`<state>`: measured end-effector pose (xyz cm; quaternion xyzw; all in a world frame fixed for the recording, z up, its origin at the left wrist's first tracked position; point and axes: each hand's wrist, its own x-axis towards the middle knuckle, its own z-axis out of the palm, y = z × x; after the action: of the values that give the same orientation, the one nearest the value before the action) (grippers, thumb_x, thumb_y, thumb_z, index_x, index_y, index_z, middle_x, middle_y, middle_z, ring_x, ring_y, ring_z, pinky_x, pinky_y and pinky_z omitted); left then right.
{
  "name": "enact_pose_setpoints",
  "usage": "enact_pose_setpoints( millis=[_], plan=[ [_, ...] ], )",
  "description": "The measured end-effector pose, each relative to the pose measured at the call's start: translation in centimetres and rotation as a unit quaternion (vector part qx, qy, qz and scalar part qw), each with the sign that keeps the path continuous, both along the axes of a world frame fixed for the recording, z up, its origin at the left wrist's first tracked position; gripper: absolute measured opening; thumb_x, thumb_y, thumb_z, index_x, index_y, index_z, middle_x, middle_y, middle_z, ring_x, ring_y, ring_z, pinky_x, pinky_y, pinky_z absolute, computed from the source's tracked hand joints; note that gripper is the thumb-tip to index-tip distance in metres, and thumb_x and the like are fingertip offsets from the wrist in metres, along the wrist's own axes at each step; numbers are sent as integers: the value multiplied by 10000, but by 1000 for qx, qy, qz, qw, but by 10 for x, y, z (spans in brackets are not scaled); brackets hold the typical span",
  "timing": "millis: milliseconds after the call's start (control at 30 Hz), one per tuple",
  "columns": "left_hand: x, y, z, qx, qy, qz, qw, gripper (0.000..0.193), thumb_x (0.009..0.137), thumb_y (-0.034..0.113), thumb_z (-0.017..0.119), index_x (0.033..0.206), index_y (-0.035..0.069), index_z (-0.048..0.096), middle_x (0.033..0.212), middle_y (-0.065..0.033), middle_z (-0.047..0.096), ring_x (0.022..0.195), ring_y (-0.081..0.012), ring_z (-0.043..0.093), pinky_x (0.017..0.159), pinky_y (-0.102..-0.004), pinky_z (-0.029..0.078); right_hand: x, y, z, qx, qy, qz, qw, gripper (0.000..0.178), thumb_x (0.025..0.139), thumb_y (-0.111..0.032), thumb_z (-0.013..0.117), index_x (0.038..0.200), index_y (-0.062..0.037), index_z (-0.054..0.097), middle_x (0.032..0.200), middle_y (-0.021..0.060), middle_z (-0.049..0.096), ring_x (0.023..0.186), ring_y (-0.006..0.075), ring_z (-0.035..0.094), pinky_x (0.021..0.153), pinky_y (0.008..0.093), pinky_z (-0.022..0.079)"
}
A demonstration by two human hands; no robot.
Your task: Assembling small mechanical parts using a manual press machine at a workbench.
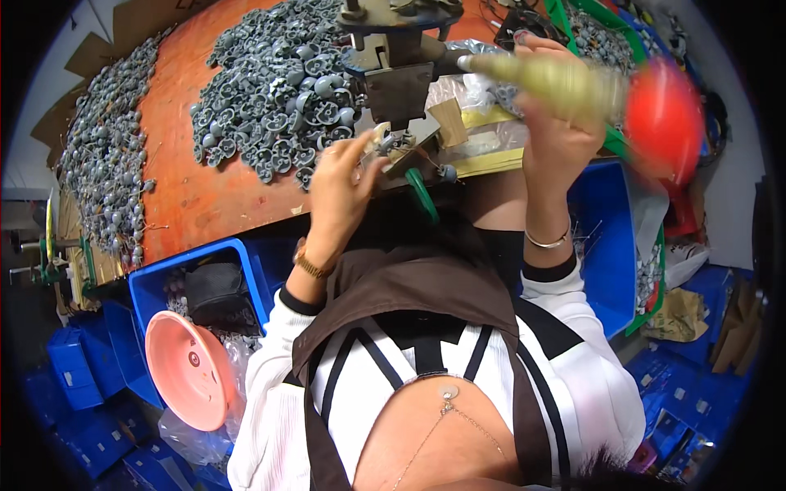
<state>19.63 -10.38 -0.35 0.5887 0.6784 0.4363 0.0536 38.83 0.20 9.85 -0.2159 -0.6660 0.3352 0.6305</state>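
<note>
A dark metal hand press (399, 78) stands at the table's near edge. My left hand (340, 182) is at its base, with thumb and fingers closed around a small grey part (383, 145) under the ram. The fingertips partly hide that part, so I cannot make out its full shape. On the right, my right hand (563, 123) is wrapped around the press's lever (577, 88). Yellowish wrapping covers this lever, and a red ball knob (665, 119) forms its outer end. Both lever and knob are blurred.
Small grey domed plastic parts (274, 94) lie heaped left of the press, and wired grey pieces (106, 155) spread along the orange table's (184, 147) far left. Blue bins (610, 245) flank me. A pink basin (184, 376) sits at lower left; a green-rimmed tray (602, 41) stands at back right.
</note>
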Motion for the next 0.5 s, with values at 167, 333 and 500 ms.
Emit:
enact_pose_setpoints(
  millis=[167,333,500],
  plan=[
    [-47,-42,-17,-15,35,160,986,265,809,105,698,1063,43,657,995,-112,634,905,-288,603,787,-361,483,-13,-2,-86,-82,-285,20,955,170,805,-88,705,941,-21,628,839,69,655,691,125,602,651,265,491],
    [-52,-39,-43,-21,111,118,987,194,772,86,721,926,16,626,1003,-121,624,902,-293,602,753,-356,493,-28,-16,-126,-78,-273,54,957,149,792,-114,728,869,-19,642,738,84,611,655,137,611,598,278,474],
    [-58,-43,-62,25,104,124,986,260,807,100,720,1024,15,604,917,-97,596,745,-229,558,664,-316,462,52,-20,-60,-224,-239,100,939,108,799,-68,711,856,-1,649,761,36,648,659,89,601,603,227,466]
  ],
)
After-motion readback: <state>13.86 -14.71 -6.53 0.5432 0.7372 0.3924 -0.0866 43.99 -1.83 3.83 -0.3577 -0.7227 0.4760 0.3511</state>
